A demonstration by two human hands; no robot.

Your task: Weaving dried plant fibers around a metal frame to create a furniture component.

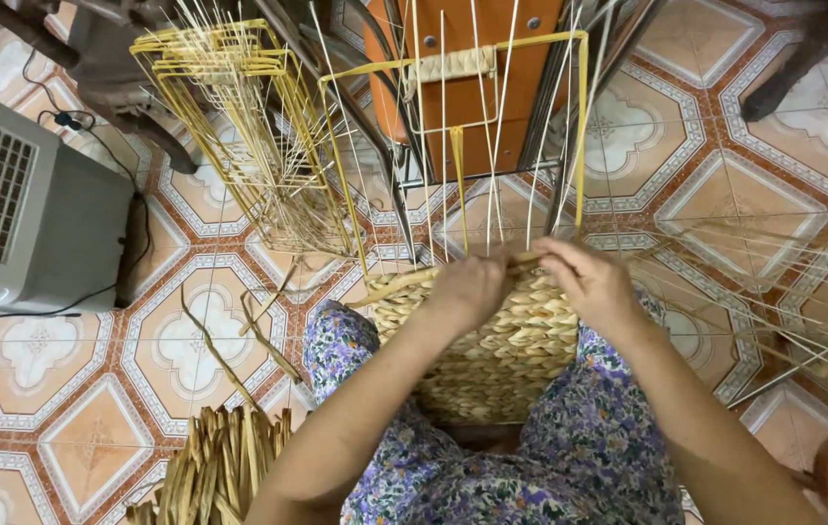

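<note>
A half-woven basket of pale braided straw rests on my lap, built on a yellow wire frame with thin upright stakes. My left hand is closed on the thick straw strand at the top edge of the weave. My right hand pinches the same strand's end beside the stakes, fingers bent. Both hands sit side by side at the weave's upper rim.
A stack of bare yellow wire frames stands at upper left. A grey fan-like appliance with cables is at the left. A bundle of dried straw lies on the tiled floor. An orange stool stands behind the frame.
</note>
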